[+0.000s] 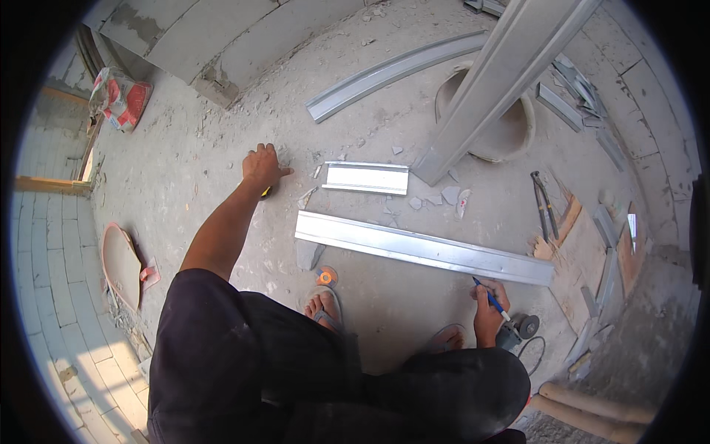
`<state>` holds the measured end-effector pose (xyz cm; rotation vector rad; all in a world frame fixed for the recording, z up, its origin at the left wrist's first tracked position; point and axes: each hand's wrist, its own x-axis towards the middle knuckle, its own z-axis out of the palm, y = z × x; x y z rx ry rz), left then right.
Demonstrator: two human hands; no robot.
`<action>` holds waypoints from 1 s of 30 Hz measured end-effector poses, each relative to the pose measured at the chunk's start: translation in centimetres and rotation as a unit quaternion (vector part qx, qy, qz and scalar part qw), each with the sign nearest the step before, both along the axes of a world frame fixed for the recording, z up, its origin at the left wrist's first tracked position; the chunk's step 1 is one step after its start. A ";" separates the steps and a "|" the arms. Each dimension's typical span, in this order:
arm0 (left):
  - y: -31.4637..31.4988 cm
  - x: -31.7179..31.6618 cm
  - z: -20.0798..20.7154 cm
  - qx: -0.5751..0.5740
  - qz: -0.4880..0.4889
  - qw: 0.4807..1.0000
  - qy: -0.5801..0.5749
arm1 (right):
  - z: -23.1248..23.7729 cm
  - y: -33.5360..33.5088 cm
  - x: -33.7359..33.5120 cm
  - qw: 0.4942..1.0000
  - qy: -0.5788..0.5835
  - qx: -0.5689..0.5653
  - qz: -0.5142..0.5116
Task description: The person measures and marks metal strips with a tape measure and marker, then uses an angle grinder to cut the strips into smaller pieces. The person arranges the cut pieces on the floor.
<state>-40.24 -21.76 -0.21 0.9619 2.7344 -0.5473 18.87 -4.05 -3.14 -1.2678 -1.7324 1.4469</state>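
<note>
My right hand [487,320] is closed around a blue marker pen [493,302], its tip pointing at the near edge of a long metal channel [421,248], close to the channel's right end. Out to the left, my left hand [262,167] is above the floor with the thumb spread from slightly bent fingers. A small yellow and black object [266,194], perhaps a tape measure, shows partly under that wrist. Beyond the long channel lies a short metal channel piece [367,178]. Beside my right hand sits an angle grinder [512,334] with its disc facing outward.
A tall metal stud [495,89] rises beside a round tub [510,133]. Pliers-like cutters [545,205] and metal offcuts [558,106] lie right. A curved-looking channel [392,74] is farther off. Left are a red and white bag [122,100] and a basin [120,265]. An orange disc [325,277] lies by my foot.
</note>
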 end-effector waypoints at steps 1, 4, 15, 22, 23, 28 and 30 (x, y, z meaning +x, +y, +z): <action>2.3 -0.1 -0.4 0.084 0.018 0.996 0.033 | 0.4 -0.5 0.8 1.000 -0.027 -0.005 -0.013; 11.4 -3.2 -2.5 0.233 -0.047 0.971 0.024 | 0.7 -2.4 3.6 0.998 -0.058 -0.008 -0.039; 25.6 -3.4 -6.8 0.103 -0.020 0.993 -0.051 | 6.9 -7.1 10.5 0.966 -0.189 -0.069 -0.163; 7.6 -6.1 -1.8 0.262 0.004 0.941 -0.213 | 6.1 -0.8 8.1 0.982 -0.119 0.039 -0.138; 3.4 -5.5 -0.7 0.266 -0.010 0.946 -0.183 | 6.3 0.3 7.2 0.984 -0.112 0.055 -0.125; -13.8 5.4 7.2 0.283 0.129 0.912 -0.268 | 5.9 5.4 2.8 0.992 -0.017 0.106 -0.066; -21.1 11.6 9.0 0.324 0.191 0.888 -0.265 | 6.5 6.9 0.3 0.990 0.023 0.135 -0.039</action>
